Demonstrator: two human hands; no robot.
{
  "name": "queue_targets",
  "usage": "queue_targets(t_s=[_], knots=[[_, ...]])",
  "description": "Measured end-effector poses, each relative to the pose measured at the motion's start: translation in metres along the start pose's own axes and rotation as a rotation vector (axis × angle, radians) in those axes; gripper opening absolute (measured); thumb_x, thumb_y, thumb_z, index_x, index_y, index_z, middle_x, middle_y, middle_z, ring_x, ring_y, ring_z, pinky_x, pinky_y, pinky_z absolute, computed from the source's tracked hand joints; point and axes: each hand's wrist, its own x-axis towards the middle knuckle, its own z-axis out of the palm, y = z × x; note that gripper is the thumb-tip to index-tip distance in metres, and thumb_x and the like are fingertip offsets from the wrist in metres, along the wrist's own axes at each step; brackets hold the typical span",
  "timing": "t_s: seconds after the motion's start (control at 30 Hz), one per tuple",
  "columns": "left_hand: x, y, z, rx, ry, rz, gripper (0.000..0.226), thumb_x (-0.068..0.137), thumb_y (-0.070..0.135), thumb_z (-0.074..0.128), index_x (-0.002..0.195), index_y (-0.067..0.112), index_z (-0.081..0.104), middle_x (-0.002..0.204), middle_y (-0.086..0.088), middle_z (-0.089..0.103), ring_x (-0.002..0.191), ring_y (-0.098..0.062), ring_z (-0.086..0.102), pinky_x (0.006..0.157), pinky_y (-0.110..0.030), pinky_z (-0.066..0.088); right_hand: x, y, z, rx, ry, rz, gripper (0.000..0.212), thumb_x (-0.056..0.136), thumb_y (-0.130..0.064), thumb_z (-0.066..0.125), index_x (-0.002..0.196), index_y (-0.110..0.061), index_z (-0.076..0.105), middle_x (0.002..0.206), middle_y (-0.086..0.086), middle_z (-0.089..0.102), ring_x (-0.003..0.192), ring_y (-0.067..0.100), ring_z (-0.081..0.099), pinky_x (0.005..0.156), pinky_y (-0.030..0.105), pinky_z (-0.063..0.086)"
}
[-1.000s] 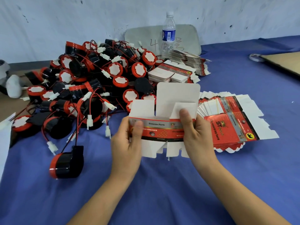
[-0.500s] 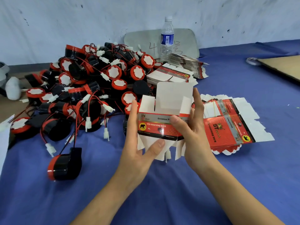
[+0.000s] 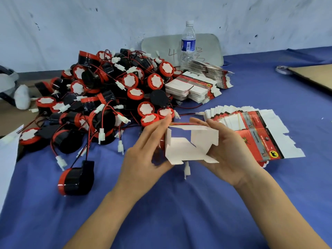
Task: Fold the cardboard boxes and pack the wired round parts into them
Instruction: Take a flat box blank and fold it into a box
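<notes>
A small cardboard box (image 3: 186, 148) is held above the blue cloth between my two hands, turned so its white flaps and open end face me. My left hand (image 3: 147, 155) grips its left side, fingers reaching over the top. My right hand (image 3: 231, 150) cups its right side and underside. A big heap of red and black wired round parts (image 3: 107, 97) lies at the left. One round part (image 3: 75, 178) lies apart near the front left. A fanned stack of flat red and white boxes (image 3: 255, 133) lies to the right of my hands.
More stacks of flat boxes (image 3: 195, 87) and a plastic water bottle (image 3: 187, 45) stand at the back, before a grey board (image 3: 206, 49). A brown cardboard sheet (image 3: 312, 76) lies at the far right. The blue cloth (image 3: 179, 212) covers the table.
The box was upright with its printed front toward me; now it is tipped over with the white flapped end facing me. Both hands shifted to its sides.
</notes>
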Motion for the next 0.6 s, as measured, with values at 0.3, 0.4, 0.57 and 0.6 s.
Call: queue_targets(t_s=[0.3,0.4,0.57,0.6], knots=[[-0.002,0.011,0.003,-0.585,0.204,-0.317,0.053,0.069,0.039,0.072,0.117,0.038,0.05,0.108,0.018,0.062,0.101,-0.002,0.059,0.082,-0.016,0.048,-0.004,0.01,0.011,-0.5,-0.017,-0.386,0.05,0.076,-0.065,0.051,0.11,-0.031,0.067,0.115,0.001,0.069,0.11,0.022,0.064,0.099,0.048,0.046],[-0.004,0.015,0.012,-0.837,0.144,-0.438,0.052,0.07,0.044,0.074,0.115,0.032,0.051,0.107,0.014,0.066,0.1,-0.006,0.064,0.076,-0.021,0.052,-0.005,0.023,0.016,-0.461,0.037,-0.49,0.039,0.075,-0.052,0.064,0.104,-0.026,0.064,0.096,0.0,0.072,0.087,0.016,0.069,0.07,0.028,0.055],[-0.013,0.024,0.023,-1.035,0.097,-0.6,0.04,0.077,0.046,0.06,0.113,0.029,0.058,0.106,-0.003,0.07,0.093,-0.018,0.069,0.072,-0.027,0.056,-0.001,0.042,0.016,-0.415,0.177,-0.587,0.035,0.076,-0.042,0.067,0.107,-0.028,0.058,0.091,-0.005,0.067,0.078,0.007,0.065,0.064,0.019,0.051],[-0.014,0.026,0.023,-1.032,0.116,-0.606,0.038,0.077,0.045,0.061,0.111,0.029,0.059,0.106,-0.004,0.069,0.092,-0.019,0.069,0.071,-0.028,0.056,-0.001,0.044,0.015,-0.403,0.18,-0.598,0.029,0.08,-0.034,0.063,0.107,-0.027,0.057,0.09,-0.005,0.066,0.077,0.007,0.064,0.063,0.019,0.05]])
